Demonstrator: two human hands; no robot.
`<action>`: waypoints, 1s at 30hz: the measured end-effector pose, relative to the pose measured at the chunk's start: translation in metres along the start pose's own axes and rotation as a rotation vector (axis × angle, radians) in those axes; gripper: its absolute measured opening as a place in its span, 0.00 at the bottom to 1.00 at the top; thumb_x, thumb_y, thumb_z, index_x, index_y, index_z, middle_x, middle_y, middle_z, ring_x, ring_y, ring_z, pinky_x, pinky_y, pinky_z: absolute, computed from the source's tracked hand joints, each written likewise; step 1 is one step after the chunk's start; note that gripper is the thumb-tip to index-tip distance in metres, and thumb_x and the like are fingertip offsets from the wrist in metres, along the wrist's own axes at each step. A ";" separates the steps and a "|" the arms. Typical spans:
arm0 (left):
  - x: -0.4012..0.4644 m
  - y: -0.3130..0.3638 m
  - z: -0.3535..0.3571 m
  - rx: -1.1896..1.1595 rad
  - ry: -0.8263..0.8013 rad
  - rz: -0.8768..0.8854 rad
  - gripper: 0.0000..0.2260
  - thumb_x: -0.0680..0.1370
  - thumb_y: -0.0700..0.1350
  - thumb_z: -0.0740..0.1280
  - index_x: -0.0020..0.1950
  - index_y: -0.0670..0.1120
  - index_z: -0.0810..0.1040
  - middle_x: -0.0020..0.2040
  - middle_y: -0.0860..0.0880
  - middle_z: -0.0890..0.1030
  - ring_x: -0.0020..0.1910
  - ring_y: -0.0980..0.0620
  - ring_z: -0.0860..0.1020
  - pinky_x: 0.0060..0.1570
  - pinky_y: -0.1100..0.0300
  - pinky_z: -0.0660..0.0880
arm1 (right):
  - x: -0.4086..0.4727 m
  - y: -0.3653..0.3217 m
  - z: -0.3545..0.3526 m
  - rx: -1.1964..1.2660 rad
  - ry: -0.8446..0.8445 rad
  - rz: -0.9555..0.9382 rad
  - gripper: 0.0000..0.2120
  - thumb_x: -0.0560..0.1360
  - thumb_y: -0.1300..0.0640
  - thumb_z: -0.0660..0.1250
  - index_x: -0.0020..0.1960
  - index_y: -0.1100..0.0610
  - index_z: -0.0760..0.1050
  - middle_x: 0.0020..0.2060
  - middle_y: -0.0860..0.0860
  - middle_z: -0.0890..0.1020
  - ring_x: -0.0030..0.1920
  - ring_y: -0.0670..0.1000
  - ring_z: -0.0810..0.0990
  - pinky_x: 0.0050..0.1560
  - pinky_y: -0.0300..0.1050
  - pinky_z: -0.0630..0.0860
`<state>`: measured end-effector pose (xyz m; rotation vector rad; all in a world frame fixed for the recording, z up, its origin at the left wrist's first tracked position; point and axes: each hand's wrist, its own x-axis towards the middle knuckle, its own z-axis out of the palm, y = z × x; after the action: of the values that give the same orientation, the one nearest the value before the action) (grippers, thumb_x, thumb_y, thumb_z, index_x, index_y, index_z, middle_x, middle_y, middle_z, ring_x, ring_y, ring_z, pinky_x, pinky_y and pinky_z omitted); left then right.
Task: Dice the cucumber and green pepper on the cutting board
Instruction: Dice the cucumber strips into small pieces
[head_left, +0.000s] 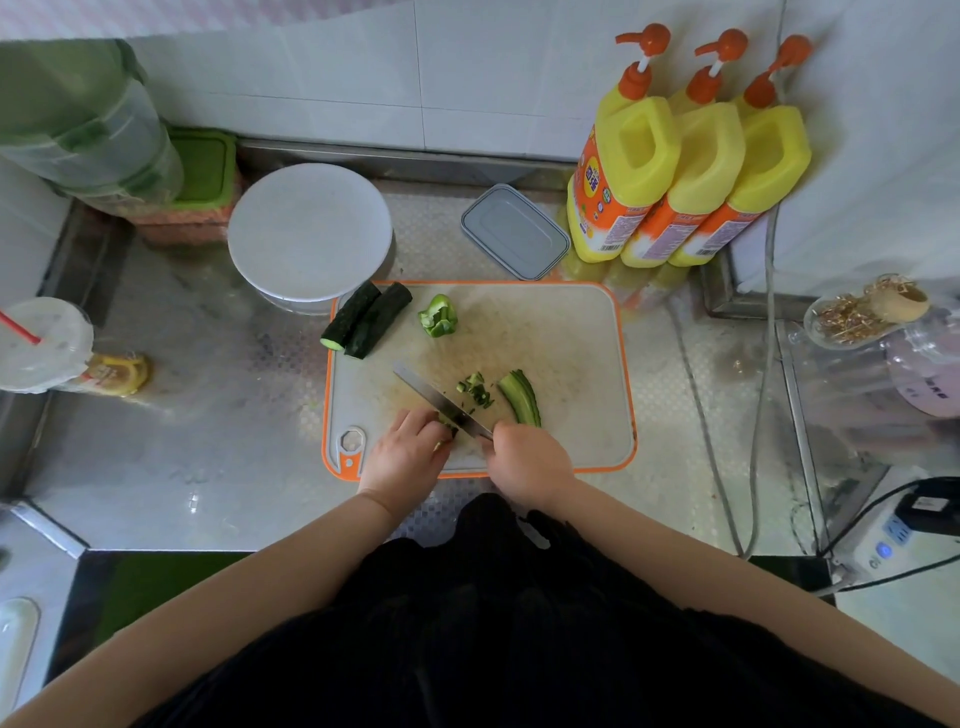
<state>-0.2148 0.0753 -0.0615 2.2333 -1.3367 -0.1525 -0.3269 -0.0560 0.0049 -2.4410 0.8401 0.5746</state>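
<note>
An orange-rimmed white cutting board (571, 332) lies on the steel counter. My right hand (524, 457) grips the handle of a knife (441, 401), whose blade angles up and left across the board. My left hand (408, 449) holds down a cucumber strip (445, 427) under the blade; most of the strip is hidden by my fingers. Small diced cucumber bits (475, 388) lie just beyond the blade. A cut cucumber strip (521, 397) rests to the right. Two dark cucumber chunks (366, 318) sit at the board's far left corner, and a green pepper piece (439, 315) lies beside them.
A white round lidded container (310, 231) stands behind the board's left corner, with a grey lidded box (514, 231) further right. Three yellow pump bottles (685, 171) stand at the back right. A lidded drink cup (41, 343) is at the left, cables (722, 467) trail at the right.
</note>
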 end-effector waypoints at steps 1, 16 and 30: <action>-0.001 0.000 0.000 0.000 -0.002 -0.007 0.07 0.69 0.39 0.77 0.42 0.42 0.80 0.44 0.46 0.78 0.45 0.50 0.70 0.33 0.55 0.75 | -0.001 0.000 0.000 -0.002 0.004 -0.018 0.13 0.82 0.51 0.56 0.49 0.60 0.72 0.38 0.55 0.77 0.41 0.57 0.78 0.36 0.45 0.67; 0.000 -0.010 0.006 -0.040 -0.011 0.001 0.04 0.74 0.43 0.70 0.44 0.43 0.83 0.45 0.48 0.80 0.44 0.47 0.76 0.36 0.52 0.79 | 0.008 -0.010 0.005 -0.003 -0.050 0.065 0.07 0.80 0.56 0.59 0.49 0.59 0.74 0.37 0.52 0.75 0.42 0.57 0.79 0.36 0.46 0.69; -0.008 -0.014 0.002 -0.017 0.029 0.082 0.13 0.78 0.49 0.62 0.45 0.42 0.82 0.45 0.47 0.80 0.43 0.47 0.77 0.36 0.54 0.78 | -0.006 -0.007 -0.001 0.055 -0.050 -0.020 0.14 0.82 0.51 0.56 0.49 0.61 0.73 0.38 0.55 0.77 0.43 0.59 0.79 0.37 0.47 0.70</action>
<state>-0.2085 0.0863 -0.0717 2.1540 -1.4035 -0.1011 -0.3264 -0.0490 0.0110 -2.3729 0.7996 0.5948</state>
